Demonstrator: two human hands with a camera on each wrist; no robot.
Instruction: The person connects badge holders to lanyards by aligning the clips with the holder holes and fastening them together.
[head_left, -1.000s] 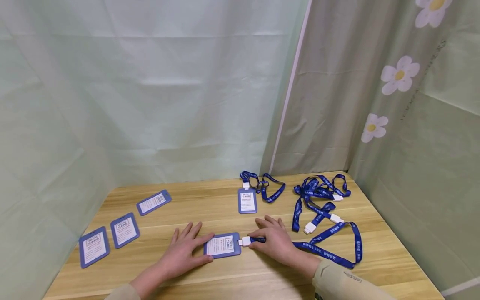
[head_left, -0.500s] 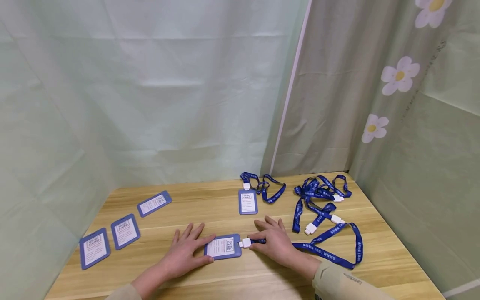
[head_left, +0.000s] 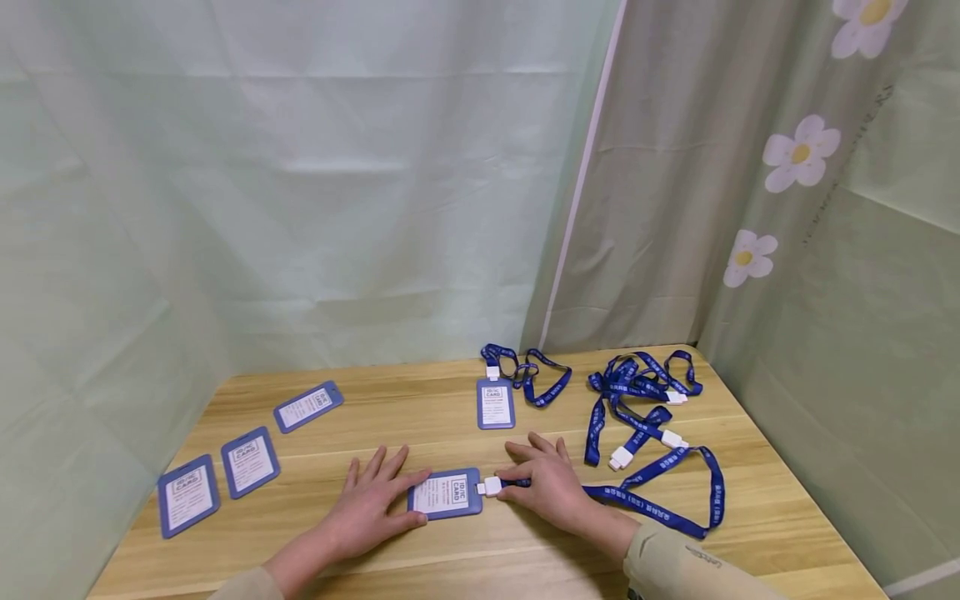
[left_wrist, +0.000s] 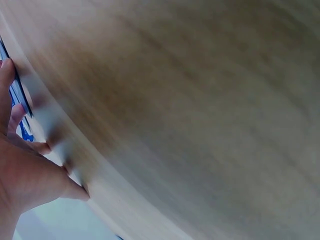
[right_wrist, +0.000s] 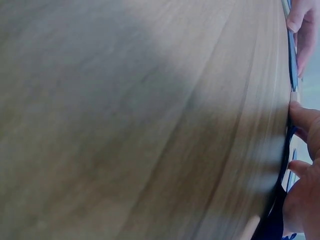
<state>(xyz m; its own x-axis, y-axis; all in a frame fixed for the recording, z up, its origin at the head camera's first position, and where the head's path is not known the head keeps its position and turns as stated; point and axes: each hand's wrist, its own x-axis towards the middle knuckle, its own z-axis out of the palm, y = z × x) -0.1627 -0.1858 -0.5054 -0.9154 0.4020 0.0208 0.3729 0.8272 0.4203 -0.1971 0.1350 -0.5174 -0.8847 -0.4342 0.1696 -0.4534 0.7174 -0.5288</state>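
Observation:
A blue-framed badge holder (head_left: 444,493) lies flat near the front of the wooden table. My left hand (head_left: 365,510) holds its left end between thumb and index finger at opposite long edges, the other fingers spread on the wood. At its right end, the white clip (head_left: 491,486) of a blue lanyard (head_left: 645,502) sits at the slot. My right hand (head_left: 551,490) pinches the lanyard at this clip with thumb and index finger, hiding part of the strap. In the right wrist view, the right thumb (right_wrist: 304,116) presses low at the clip, close over the table.
Three loose badge holders (head_left: 250,462) lie at the left. Behind my hands is another badge holder (head_left: 496,403) with a lanyard joined to it. Several tangled lanyards (head_left: 633,385) with white clips lie at the back right. Curtains (head_left: 360,208) enclose the table.

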